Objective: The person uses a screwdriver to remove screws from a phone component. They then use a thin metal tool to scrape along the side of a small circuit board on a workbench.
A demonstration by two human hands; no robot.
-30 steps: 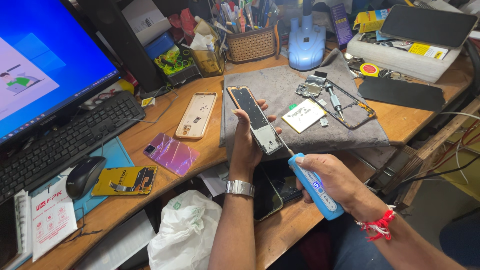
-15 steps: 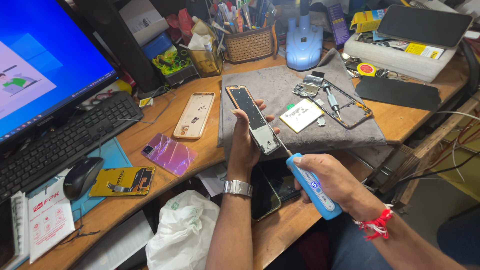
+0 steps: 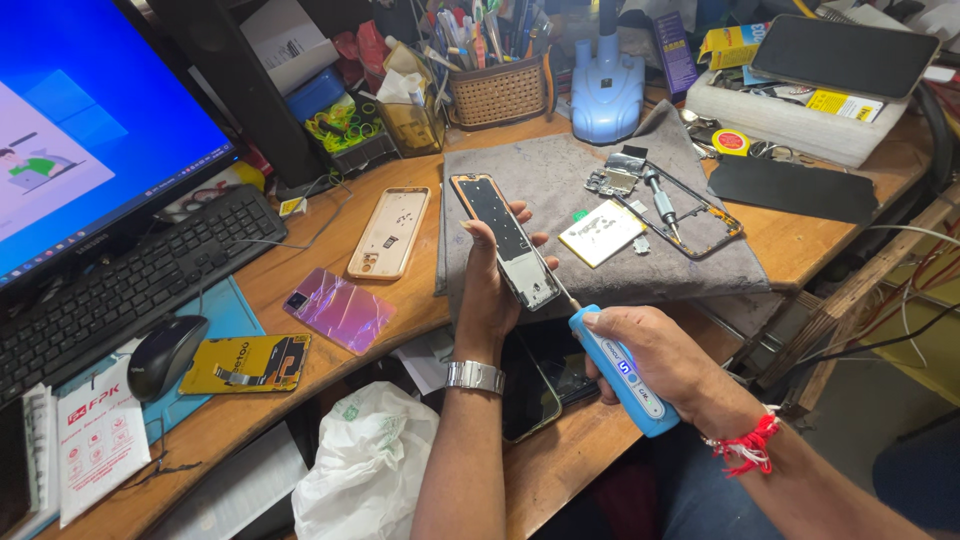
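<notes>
My left hand grips an opened phone body with a gold rim, tilted up above the grey mat. My right hand holds a blue and white electric screwdriver; its thin bit touches the lower right corner of the phone body. A metal watch is on my left wrist and a red thread on my right wrist. On the mat lie a flat pale battery, a bare phone frame, a small circuit board and a second screwdriver.
A gold back cover, an iridescent pink panel and a yellow phone part lie on the wooden desk. Keyboard, mouse and blue monitor stand left. A wicker tool basket, a white plastic bag and a dark phone are nearby.
The screwdriver in my right hand has shifted slightly up and left, closer to the phone body's lower corner. My left hand keeps the same hold.
</notes>
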